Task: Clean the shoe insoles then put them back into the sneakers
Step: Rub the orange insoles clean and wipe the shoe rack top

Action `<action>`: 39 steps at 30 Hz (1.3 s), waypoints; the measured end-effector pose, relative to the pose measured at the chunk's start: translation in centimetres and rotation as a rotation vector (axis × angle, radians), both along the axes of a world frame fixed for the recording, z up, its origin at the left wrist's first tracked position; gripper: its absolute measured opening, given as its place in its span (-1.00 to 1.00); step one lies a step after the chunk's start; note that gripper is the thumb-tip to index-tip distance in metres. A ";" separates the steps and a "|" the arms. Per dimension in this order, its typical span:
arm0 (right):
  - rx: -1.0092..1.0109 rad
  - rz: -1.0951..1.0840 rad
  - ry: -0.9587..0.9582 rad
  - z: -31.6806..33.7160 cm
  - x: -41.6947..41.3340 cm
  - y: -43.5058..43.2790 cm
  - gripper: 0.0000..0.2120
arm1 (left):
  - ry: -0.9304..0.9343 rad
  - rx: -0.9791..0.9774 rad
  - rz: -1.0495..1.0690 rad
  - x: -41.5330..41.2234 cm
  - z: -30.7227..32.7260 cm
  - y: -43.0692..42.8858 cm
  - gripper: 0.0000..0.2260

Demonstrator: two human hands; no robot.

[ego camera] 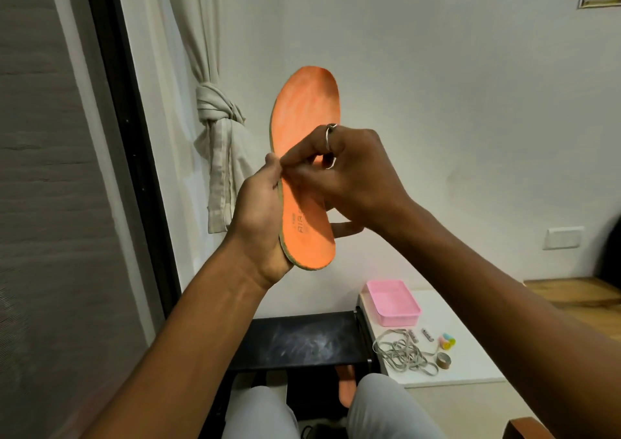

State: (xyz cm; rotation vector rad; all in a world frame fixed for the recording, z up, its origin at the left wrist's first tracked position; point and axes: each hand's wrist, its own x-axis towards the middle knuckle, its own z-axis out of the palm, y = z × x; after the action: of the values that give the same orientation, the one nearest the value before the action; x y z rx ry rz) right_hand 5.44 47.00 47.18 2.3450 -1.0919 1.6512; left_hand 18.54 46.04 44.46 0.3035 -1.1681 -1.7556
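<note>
Gripping an orange insole [307, 109] upright before a wall [437, 69]
Its heel sits clasped in the left hand [258, 216]; the right hand [349, 173] pinches its edge, hiding the middle. Below them, a second insole [346, 388] lies half hidden beside the worktop [470, 331].

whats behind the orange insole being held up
The left hand reaches behind the orange insole: one fingertip pokes out past its right edge, the rest are covered. Beyond is white wall.
</note>
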 end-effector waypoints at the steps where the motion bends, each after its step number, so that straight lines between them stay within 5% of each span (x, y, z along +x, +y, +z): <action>1: 0.031 0.047 -0.012 -0.2 0.0 0.3 -0.93 | 0.003 0.006 0.000 0.1 0.1 0.0 -0.44; 9: -0.144 -0.140 0.077 1.7 -1.2 -1.9 -0.94 | -0.064 0.013 -0.074 -0.5 -0.6 -0.3 -0.44; 15: -0.028 0.081 0.074 0.5 -1.0 -0.7 -0.86 | -0.038 -0.021 -0.049 0.0 -0.3 -0.4 -0.48; 21: -0.202 -0.168 0.062 2.3 -2.2 -2.9 -0.88 | -0.096 0.043 -0.030 -0.8 -0.6 0.1 -0.44; 31: -0.120 0.083 0.084 0.9 -1.8 -0.7 -0.83 | -0.010 -0.068 -0.101 -0.2 -0.6 -0.4 -0.51; 39: -0.013 0.162 0.163 -0.5 -0.5 0.0 -0.87 | 0.198 -0.038 0.076 0.4 0.3 -0.3 -0.32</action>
State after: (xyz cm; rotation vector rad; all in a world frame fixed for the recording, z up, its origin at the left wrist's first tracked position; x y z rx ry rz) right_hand 4.95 47.02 46.66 2.5672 -0.8810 1.4742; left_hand 18.93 45.72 44.75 0.1460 -1.0330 -1.6546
